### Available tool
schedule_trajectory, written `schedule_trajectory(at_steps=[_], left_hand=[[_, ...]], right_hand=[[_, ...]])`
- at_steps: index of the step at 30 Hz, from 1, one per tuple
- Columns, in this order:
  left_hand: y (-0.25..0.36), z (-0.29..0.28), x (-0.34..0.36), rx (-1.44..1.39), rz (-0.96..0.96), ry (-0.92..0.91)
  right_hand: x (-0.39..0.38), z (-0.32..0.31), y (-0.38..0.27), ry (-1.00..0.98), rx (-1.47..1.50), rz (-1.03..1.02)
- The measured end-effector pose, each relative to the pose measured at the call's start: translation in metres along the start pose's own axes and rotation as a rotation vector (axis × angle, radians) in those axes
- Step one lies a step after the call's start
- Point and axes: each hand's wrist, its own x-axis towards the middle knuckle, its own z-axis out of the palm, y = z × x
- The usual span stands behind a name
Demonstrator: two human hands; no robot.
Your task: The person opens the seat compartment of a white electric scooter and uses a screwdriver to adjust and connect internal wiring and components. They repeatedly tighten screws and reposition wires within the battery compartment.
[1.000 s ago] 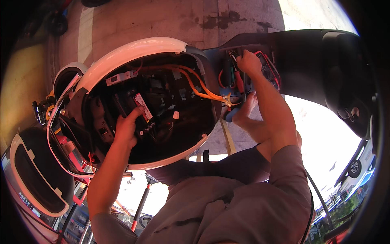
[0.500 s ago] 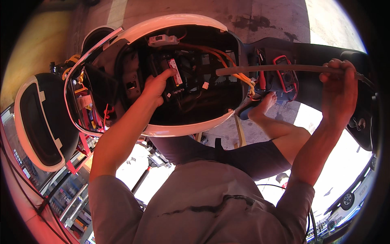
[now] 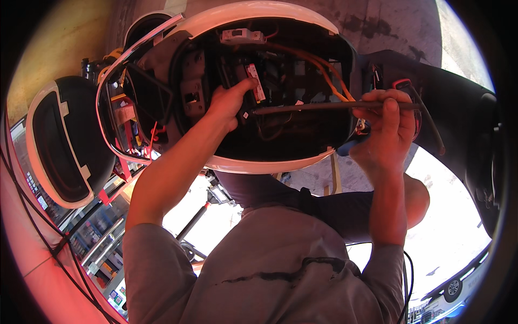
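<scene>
My left hand [image 3: 227, 105] reaches into the open white-rimmed scooter body [image 3: 270, 167]. Its thumb presses on a black box-shaped part with a red-and-white label [image 3: 254, 85], and the other fingers go out of sight around it. In my right hand [image 3: 386, 127], a long dark flexible tube [image 3: 313, 107] is pinched between thumb and fingers. The tube's left end lies just beside my left hand and the black part; whether they touch I cannot tell. Its other end bends down past my right hand.
A white circuit breaker [image 3: 242, 36] sits at the body's far inner wall. Orange cables [image 3: 324, 67] run along the right inside. A red-edged meter [image 3: 401, 84] lies behind my right hand. At left stands a white-and-black case [image 3: 62, 146], with black cables [image 3: 32, 221] below it.
My right hand has moved left with the tube, whose left end now lies beside my left hand. The left hand keeps its hold on the black part. The whole view has shifted slightly.
</scene>
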Motion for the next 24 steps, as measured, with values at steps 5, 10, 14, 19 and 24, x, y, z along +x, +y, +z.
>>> schedule_trajectory(at_steps=[5, 10, 14, 19, 24], left_hand=[[0.0034, 0.0042, -0.0032, -0.065, 0.025, -0.024], [0.0017, 0.0025, 0.0005, -0.076, 0.028, -0.067], [0.0054, 0.0054, -0.0067, -0.091, -0.005, -0.061], [0.0052, 0.0036, -0.006, -0.035, 0.015, -0.067], [0.0044, 0.0034, -0.006, -0.029, 0.021, -0.057]], right_hand=[[0.0011, 0.0021, 0.0035, -0.016, 0.006, -0.02], [0.0008, -0.0004, 0.0021, -0.064, -0.026, -0.064], [-0.0008, -0.0019, 0.0041, -0.071, 0.04, -0.032], [0.0012, -0.0051, 0.0061, -0.084, 0.015, -0.05], [0.0039, -0.0054, 0.0079, -0.085, 0.046, -0.056]])
